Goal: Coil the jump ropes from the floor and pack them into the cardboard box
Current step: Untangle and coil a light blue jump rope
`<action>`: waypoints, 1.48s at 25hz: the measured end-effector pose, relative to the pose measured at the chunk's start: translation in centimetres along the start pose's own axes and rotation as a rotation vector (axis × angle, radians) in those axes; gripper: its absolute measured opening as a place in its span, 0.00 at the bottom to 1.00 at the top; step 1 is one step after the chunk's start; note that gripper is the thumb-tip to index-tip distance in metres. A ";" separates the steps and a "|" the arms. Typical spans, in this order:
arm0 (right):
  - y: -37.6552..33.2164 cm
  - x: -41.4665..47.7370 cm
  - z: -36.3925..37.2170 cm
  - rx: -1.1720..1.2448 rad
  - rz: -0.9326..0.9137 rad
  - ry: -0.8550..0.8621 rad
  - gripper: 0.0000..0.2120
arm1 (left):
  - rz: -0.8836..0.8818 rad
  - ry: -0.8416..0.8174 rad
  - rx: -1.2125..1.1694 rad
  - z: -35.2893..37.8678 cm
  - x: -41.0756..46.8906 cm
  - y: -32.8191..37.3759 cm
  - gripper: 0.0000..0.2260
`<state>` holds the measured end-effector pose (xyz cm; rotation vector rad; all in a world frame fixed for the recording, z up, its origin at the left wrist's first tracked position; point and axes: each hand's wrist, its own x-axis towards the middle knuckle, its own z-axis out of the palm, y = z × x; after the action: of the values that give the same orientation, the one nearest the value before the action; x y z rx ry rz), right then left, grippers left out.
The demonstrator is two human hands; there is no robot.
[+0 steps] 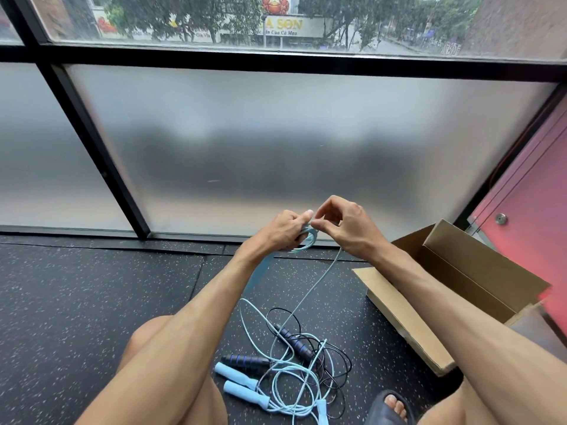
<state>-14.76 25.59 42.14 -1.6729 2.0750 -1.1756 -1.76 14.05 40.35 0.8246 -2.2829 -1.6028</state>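
Fingers of the right hand pinch the thin light-blue jump rope. The left hand curls round its small coil, with a pale-blue handle hanging below. The cord trails down into a heap on the black speckled rubber floor, crossed with a black jump rope with dark-blue handles. Drawing in more cord could lift or knot that tangle. The open brown cardboard box sits to the right.
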 end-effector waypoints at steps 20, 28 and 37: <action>2.5 -2.4 5.4 0.181 0.493 -0.552 0.26 | 0.030 -0.260 -0.981 -3.2 -1.8 1.1 0.17; 2.8 -2.5 6.0 0.367 0.472 -0.692 0.03 | 0.096 -0.165 -1.071 -4.0 -1.5 0.8 0.17; 0.5 -1.4 2.7 0.393 0.432 -0.426 0.06 | 0.078 0.369 -1.238 -6.4 -0.4 -0.8 0.19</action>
<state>-12.98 25.69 39.68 -1.1027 1.6863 -0.9104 1.96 9.09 42.04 0.5632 -0.7472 -2.0999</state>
